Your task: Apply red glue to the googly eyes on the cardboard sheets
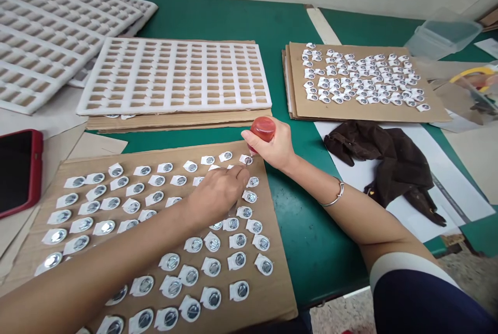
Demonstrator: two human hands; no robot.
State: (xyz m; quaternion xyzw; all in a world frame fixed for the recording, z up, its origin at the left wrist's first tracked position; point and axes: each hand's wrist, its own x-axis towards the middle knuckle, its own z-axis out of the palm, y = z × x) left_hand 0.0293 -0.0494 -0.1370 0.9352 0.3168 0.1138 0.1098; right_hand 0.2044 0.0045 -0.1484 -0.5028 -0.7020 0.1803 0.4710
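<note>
My right hand (278, 142) is wrapped round a red, rounded bottle-like object (263, 128), its lower end pointing down at a small white piece with a round silver disc (246, 159) near the cardboard's far right corner. Close beside that piece, my left hand (220, 189) is closed with its fingertips pinched together. What the left fingers hold, if anything, is hidden. Rows of similar white pieces with silver discs (212, 267) cover the cardboard sheet (272, 282). My left forearm hides some of them.
A white slotted tray (167, 77) lies on cardboard behind, with more slotted trays (42, 28) at left. At right, a cardboard stack (350, 112) bears many small white pieces. A dark brown cloth or glove (389, 163), a red-cased phone (19, 170) and a clear plastic box (443, 36) lie around.
</note>
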